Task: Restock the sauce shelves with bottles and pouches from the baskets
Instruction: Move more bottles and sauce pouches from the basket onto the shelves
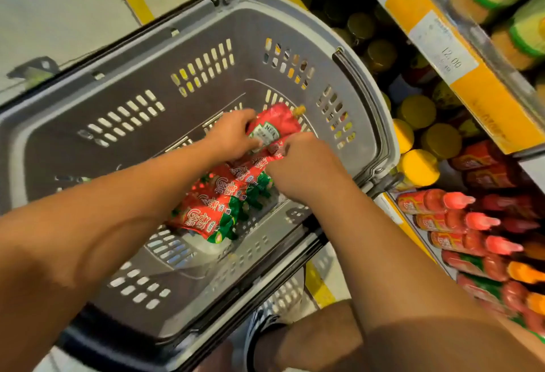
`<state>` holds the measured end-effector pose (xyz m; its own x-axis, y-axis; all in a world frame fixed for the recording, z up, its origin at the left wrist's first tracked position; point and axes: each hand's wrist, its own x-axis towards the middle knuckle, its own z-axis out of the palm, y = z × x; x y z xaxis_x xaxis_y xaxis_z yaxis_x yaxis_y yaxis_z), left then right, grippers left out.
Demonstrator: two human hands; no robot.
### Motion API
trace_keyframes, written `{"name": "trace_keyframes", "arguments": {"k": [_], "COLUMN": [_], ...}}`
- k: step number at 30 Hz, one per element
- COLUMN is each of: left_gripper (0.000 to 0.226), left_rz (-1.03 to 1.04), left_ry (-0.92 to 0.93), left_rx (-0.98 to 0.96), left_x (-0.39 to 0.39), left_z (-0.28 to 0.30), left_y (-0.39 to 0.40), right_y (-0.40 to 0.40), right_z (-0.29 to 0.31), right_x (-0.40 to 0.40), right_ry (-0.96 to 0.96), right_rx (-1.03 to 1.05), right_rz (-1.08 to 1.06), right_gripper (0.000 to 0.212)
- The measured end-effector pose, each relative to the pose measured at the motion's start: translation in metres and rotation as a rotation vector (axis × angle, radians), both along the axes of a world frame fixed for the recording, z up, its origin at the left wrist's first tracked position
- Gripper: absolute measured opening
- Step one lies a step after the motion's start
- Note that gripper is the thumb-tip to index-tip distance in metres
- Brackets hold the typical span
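From the head view, we are reaching both arms down into the grey basket (365,100), where the red sauce pouches (224,194) are lying in an overlapping stack on its floor, toward the end nearest the shelves. Our left hand (233,135) is curling its fingers around the top pouch (274,126), the one with the yellow spout, while our right hand (300,168) is pinching the upper edge of the pouches just below it; we are judging that the two hands are working together to gather several pouches as one bundle instead of lifting them singly. The pouches are slack, so we are gripping near their tops where they bunch. The basket walls are rising high around our wrists, so any lift is needing to go straight up before swinging right. On that side, the red squeeze bottles (442,203) and yellow-capped jars (418,168) are crowding the shelves just beyond the basket rim, leaving little spare room.
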<state>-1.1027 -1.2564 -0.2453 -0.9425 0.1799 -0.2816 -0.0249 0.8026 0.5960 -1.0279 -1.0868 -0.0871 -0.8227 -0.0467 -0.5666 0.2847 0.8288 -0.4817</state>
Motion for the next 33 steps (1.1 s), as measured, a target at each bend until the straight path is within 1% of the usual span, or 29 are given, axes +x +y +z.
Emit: {"name": "trace_keyframes", "arguments": {"k": [1, 3, 5, 6, 7, 10, 12, 14, 15, 16, 17, 19, 20, 22, 23, 25, 27, 29, 30, 33], "left_gripper": [0.032, 0.034, 0.04, 0.043, 0.045, 0.047, 0.044, 0.033, 0.025, 0.016, 0.009, 0.009, 0.015, 0.038, 0.048, 0.064, 0.078, 0.082, 0.079, 0.058], "left_rz": [0.075, 0.167, 0.156, 0.112, 0.057, -0.086, -0.098, -0.01, 0.049, 0.086, 0.058, -0.148, -0.26, -0.438, -0.522, -0.66, -0.7, -0.723, -0.741, -0.786], "left_ry": [-0.048, -0.143, -0.179, -0.167, -0.144, -0.072, -0.059, -0.073, -0.069, -0.063, -0.065, -0.166, -0.259, -0.437, -0.475, -0.433, -0.406, -0.432, -0.438, -0.456], "left_rx": [0.096, 0.338, 0.596, 0.648, 0.658, 0.629, 0.643, 0.698, 0.665, 0.554, 0.364, -0.06, -0.206, -0.411, -0.513, -0.7, -0.85, -0.938, -0.968, -1.047], "left_x": [0.001, 0.005, 0.013, 0.019, 0.023, 0.036, 0.041, 0.043, 0.043, 0.044, 0.045, 0.054, 0.062, 0.082, 0.09, 0.101, 0.105, 0.106, 0.107, 0.108], "left_z": [0.015, 0.047, 0.083, 0.1, 0.115, 0.144, 0.147, 0.138, 0.128, 0.113, 0.096, 0.056, 0.037, 0.004, -0.009, -0.031, -0.04, -0.037, -0.033, -0.026], "left_y": [-0.007, -0.015, -0.019, -0.019, -0.019, -0.016, -0.023, -0.037, -0.045, -0.053, -0.06, -0.07, -0.07, -0.07, -0.07, -0.071, -0.067, -0.06, -0.056, -0.049], "right_y": [0.0, -0.001, -0.002, -0.004, -0.006, -0.008, -0.006, 0.0, 0.004, 0.007, 0.011, 0.015, 0.017, 0.019, 0.02, 0.022, 0.024, 0.028, 0.029, 0.034], "right_z": [0.0, 0.001, 0.003, 0.004, 0.005, 0.007, 0.009, 0.007, 0.006, 0.003, 0.002, 0.001, 0.001, 0.0, 0.0, -0.002, -0.001, -0.001, 0.0, 0.003], "right_x": [-0.001, -0.005, -0.007, -0.007, -0.007, -0.006, -0.004, -0.004, -0.004, -0.005, -0.006, -0.007, -0.008, -0.008, -0.008, -0.008, -0.008, -0.007, -0.006, -0.006], "right_ry": [0.012, 0.037, 0.06, 0.076, 0.093, 0.148, 0.209, 0.275, 0.299, 0.314, 0.323, 0.329, 0.336, 0.337, 0.334, 0.338, 0.351, 0.361, 0.359, 0.356], "right_rx": [-0.005, -0.068, -0.201, -0.283, -0.371, -0.623, -0.631, -0.532, -0.487, -0.459, -0.444, -0.442, -0.454, -0.476, -0.489, -0.521, -0.532, -0.546, -0.549, -0.55], "right_rz": [-0.043, -0.172, -0.319, -0.389, -0.446, -0.521, -0.494, -0.462, -0.469, -0.49, -0.51, -0.535, -0.545, -0.553, -0.549, -0.541, -0.533, -0.529, -0.531, -0.549], "right_gripper": [0.024, 0.027, 0.042, 0.049, 0.048, 0.026, 0.021, 0.018, 0.017, 0.018, 0.02, 0.027, 0.031, 0.031, 0.029, 0.023, 0.022, 0.021, 0.02, 0.027]}}
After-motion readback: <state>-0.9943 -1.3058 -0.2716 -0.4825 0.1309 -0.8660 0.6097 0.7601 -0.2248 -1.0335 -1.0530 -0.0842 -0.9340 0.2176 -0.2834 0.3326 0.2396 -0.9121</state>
